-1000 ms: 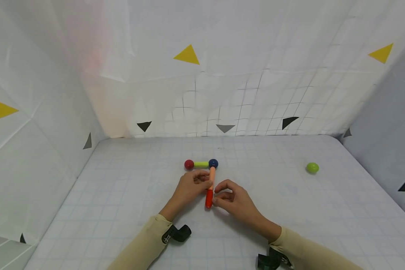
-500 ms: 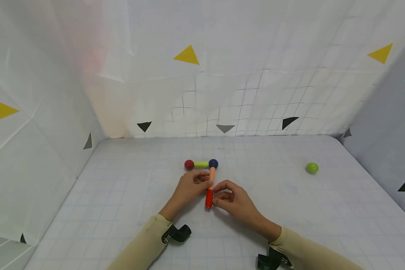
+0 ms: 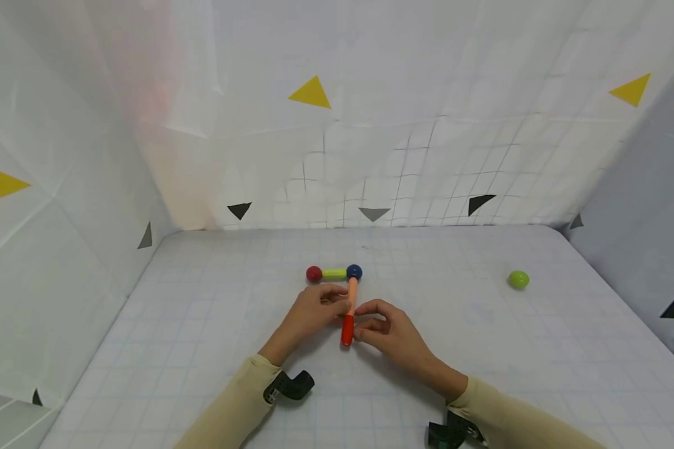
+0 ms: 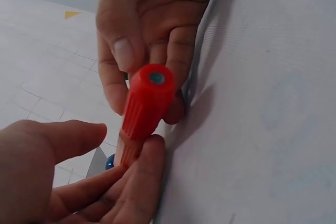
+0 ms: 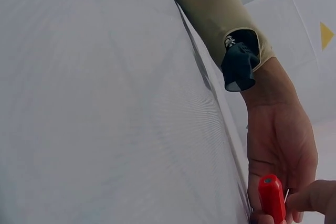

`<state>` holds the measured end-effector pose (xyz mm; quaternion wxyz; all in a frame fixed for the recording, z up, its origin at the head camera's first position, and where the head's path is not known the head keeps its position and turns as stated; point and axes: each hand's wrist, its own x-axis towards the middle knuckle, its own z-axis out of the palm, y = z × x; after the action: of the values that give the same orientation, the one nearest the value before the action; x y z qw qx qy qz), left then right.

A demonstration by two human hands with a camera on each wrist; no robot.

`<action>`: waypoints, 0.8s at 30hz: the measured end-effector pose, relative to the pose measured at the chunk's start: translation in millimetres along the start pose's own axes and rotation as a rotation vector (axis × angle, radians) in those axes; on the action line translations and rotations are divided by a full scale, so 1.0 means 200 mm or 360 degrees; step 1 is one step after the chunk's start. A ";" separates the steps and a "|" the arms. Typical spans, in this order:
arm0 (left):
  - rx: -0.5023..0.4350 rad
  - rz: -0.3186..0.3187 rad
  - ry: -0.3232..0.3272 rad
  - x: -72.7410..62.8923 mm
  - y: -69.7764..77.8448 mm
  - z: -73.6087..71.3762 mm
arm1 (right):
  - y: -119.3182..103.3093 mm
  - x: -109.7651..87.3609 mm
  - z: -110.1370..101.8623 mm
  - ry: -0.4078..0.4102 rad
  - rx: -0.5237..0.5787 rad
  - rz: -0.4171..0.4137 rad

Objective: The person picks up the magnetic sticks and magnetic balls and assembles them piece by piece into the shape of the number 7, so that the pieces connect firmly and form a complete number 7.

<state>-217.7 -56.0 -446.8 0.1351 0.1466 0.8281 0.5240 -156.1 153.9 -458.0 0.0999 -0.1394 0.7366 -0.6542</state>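
Note:
In the head view an orange rod [image 3: 352, 290] meets a red rod [image 3: 346, 332] end to end, forming one line toward the front. Its far end reaches a blue ball [image 3: 354, 272], from which a yellow-green rod [image 3: 334, 274] runs left to a dark red ball [image 3: 314, 274]. My left hand [image 3: 309, 313] is at the orange rod, fingers touching it; the left wrist view shows the thumb lifted off. On the other side, my right hand [image 3: 397, 335] has its loosely bent fingers beside the red rod. A socket shows in the near end of the red rod [image 4: 149, 95].
A light green ball [image 3: 518, 279] lies far to the right on the white gridded table [image 3: 455, 374]. White sheets [image 3: 258, 149] with yellow and black triangles enclose the back and both sides. Each sleeve carries a black wrist camera [image 3: 296, 386].
My left hand has drawn slightly left and toward the front, its thumb overlapping the orange rod less. The right hand, rods and balls look the same.

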 end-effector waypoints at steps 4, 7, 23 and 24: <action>0.0000 -0.0040 -0.0062 -0.01 0.01 -0.02 | 0.00 0.01 0.00 -0.0009 0.0037 -0.0009; -0.0027 -0.0068 -0.0099 -0.02 0.01 -0.03 | 0.00 0.01 0.01 -0.0022 0.0055 -0.0012; -0.0097 -0.0053 -0.0105 -0.09 -0.01 0.00 | 0.00 0.00 0.00 0.0009 -0.0015 0.0011; -0.0118 -0.0045 -0.0103 -0.09 -0.01 0.01 | 0.00 0.00 0.00 0.0012 -0.0019 0.0009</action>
<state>-200.7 -62.7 -448.7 0.1743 0.1467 0.8054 0.5472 -156.6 153.9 -457.3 0.0983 -0.1355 0.7413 -0.6500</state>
